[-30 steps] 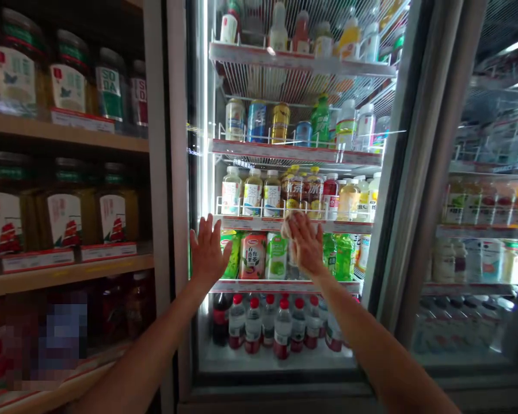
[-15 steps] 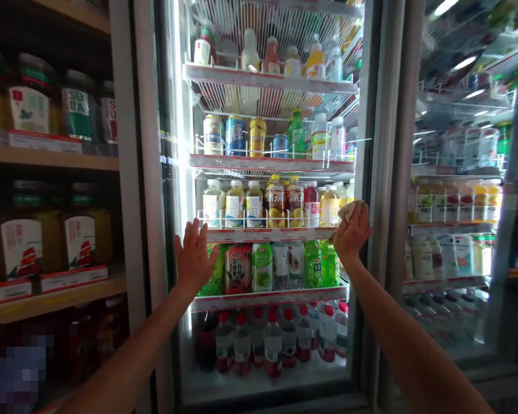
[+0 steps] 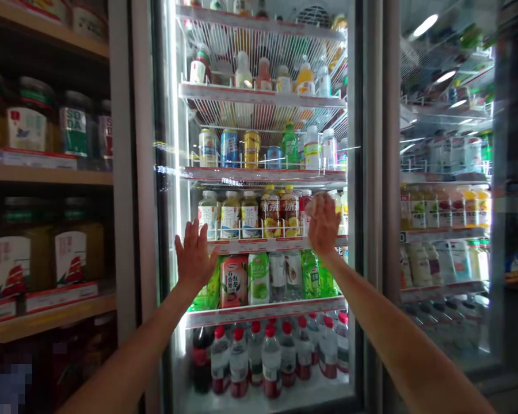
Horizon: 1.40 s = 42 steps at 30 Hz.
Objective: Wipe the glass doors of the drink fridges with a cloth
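Observation:
My left hand point(image 3: 195, 253) lies flat with spread fingers against the glass door point(image 3: 354, 190) of a lit drinks fridge, left of the middle. My right hand point(image 3: 327, 230) presses a pale, crumpled cloth point(image 3: 314, 208) to the same door, in front of the bottled-tea shelf. The cloth is blurred and partly hidden by the fingers. Behind the glass, between my hands, stand brown iced tea bottles point(image 3: 271, 211), and below them a red drink carton point(image 3: 233, 282).
Wooden shelves point(image 3: 47, 178) with large jars point(image 3: 75, 247) stand to the left. On the right, past a metal frame point(image 3: 373, 172), is another glass-fronted fridge with bottles point(image 3: 457, 207). Red-capped bottles point(image 3: 271, 359) fill the bottom of the middle fridge.
My right hand has moved left across the glass with the cloth, away from the door's right edge. My left hand stays in place. The view has shifted slightly upward.

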Motion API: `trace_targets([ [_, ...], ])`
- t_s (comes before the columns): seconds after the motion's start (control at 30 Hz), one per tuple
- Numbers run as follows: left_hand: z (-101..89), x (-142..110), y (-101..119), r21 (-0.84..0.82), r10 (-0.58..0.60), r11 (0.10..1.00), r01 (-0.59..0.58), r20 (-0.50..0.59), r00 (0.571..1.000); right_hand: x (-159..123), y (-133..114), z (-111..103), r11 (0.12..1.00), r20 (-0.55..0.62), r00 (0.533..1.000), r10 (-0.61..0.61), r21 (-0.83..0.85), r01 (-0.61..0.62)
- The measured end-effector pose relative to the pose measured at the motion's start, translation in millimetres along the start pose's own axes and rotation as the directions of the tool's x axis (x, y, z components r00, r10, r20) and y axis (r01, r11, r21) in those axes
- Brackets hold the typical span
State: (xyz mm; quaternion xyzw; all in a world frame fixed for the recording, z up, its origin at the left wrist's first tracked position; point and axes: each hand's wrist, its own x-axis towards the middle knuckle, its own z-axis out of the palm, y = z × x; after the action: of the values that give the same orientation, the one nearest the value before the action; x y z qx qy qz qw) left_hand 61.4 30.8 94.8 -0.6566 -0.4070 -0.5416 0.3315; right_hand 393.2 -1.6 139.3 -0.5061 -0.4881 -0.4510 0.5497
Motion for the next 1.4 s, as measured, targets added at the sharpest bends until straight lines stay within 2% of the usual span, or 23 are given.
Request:
trace_targets([
  [0.07,-0.9,1.1,0.3,-0.001,-0.006,1.0,0.006,-0.001,1.0,-0.8,-16.3,2.3,0.967,0.109,0.961,-0.253,0.034,0.251],
  [0.1,-2.1,1.8,-0.4,0.003,-0.004,1.0,0.004,0.002,1.0,0.8,-19.8,2.7,0.959,0.12,0.951,-0.284,0.04,0.281],
  [0.13,-3.9,2.6,-1.7,0.009,-0.003,1.0,0.003,0.005,1.0,4.3,-20.1,2.8,0.973,0.095,0.969,-0.229,0.03,0.228],
  [0.2,-8.5,5.2,-5.9,0.026,-0.007,1.0,0.006,0.017,1.0,15.5,-15.7,3.3,0.997,-0.035,0.997,0.071,0.001,-0.071],
  [0.27,-13.1,8.8,-10.4,0.042,-0.023,0.999,0.022,0.021,1.0,25.4,-15.7,5.3,0.951,-0.134,0.941,0.309,0.012,-0.31],
  [0.3,-15.0,10.8,-12.2,0.047,-0.032,0.998,0.031,0.023,0.999,27.7,-20.0,6.8,0.949,-0.137,0.94,0.313,0.017,-0.314],
  [0.37,-17.7,14.4,-14.6,0.052,-0.038,0.998,0.036,0.033,0.999,26.5,-35.8,10.1,0.996,-0.049,0.995,0.084,0.02,-0.083],
  [0.47,-20.2,17.3,-18.7,0.06,-0.029,0.998,0.026,0.044,0.999,22.9,-60.3,14.8,0.949,0.091,0.946,-0.312,0.071,0.306],
  [0.5,-21.1,17.6,-21.0,0.063,-0.028,0.998,0.025,0.045,0.999,24.5,-65.6,16.3,0.953,0.079,0.951,-0.298,0.075,0.292],
  [0.57,-23.3,17.8,-27.2,0.072,-0.034,0.997,0.031,0.042,0.999,31.0,-74.2,20.1,0.995,-0.031,0.998,-0.062,0.076,0.064],
  [0.63,-26.2,18.0,-33.6,0.09,-0.045,0.995,0.041,0.043,0.998,36.1,-86.3,24.2,0.986,-0.111,0.983,0.145,0.103,-0.134],
  [0.67,-28.0,18.2,-36.3,0.102,-0.051,0.994,0.046,0.044,0.998,36.2,-95.0,26.0,0.987,-0.097,0.987,0.13,0.111,-0.119],
  [0.73,-32.4,18.7,-40.8,0.129,-0.061,0.99,0.053,0.053,0.997,32.0,-115.1,28.0,0.984,0.022,0.991,-0.133,0.125,0.129],
  [0.8,-38.1,19.4,-45.6,0.15,-0.068,0.987,0.058,0.064,0.996,28.3,-132.0,28.0,0.909,0.137,0.903,-0.407,0.16,0.385],
  [0.83,-41.4,19.7,-48.6,0.16,-0.072,0.985,0.061,0.067,0.995,29.1,-137.5,27.8,0.893,0.154,0.884,-0.442,0.167,0.418],
  [0.93,-52.1,20.7,-60.7,0.186,-0.08,0.98,0.068,0.06,0.995,41.2,-146.5,29.1,0.985,0.064,0.989,-0.131,0.119,0.123],
  [1.0,-58.5,21.3,-68.6,0.195,-0.091,0.977,0.081,0.044,0.995,47.8,-155.4,32.7,0.993,0.008,0.999,0.053,0.108,-0.054],
  [1.03,-61.3,21.6,-71.6,0.195,-0.097,0.977,0.088,0.037,0.995,48.2,-162.4,34.9,0.994,0.017,1.0,0.025,0.11,-0.027],
  [1.1,-65.9,21.9,-75.4,0.188,-0.107,0.977,0.1,0.026,0.994,44.2,-179.7,39.1,0.965,0.093,0.967,-0.236,0.137,0.222],
  [1.17,-69.8,21.8,-77.9,0.183,-0.106,0.978,0.101,0.021,0.994,40.6,-195.9,42.0,0.86,0.16,0.85,-0.502,0.192,0.472],
  [1.2,-71.7,21.6,-79.3,0.182,-0.104,0.978,0.099,0.019,0.994,41.2,-202.3,43.1,0.837,0.166,0.825,-0.54,0.204,0.507],
  [1.33,-78.2,20.7,-87.4,0.179,-0.111,0.978,0.11,-0.006,0.994,52.0,-222.7,47.4,0.963,0.091,0.969,-0.228,0.166,0.211],
  [1.4,-81.0,21.0,-91.5,0.175,-0.113,0.978,0.116,-0.026,0.993,49.2,-237.3,50.6,0.961,0.107,0.966,-0.236,0.177,0.215],
])
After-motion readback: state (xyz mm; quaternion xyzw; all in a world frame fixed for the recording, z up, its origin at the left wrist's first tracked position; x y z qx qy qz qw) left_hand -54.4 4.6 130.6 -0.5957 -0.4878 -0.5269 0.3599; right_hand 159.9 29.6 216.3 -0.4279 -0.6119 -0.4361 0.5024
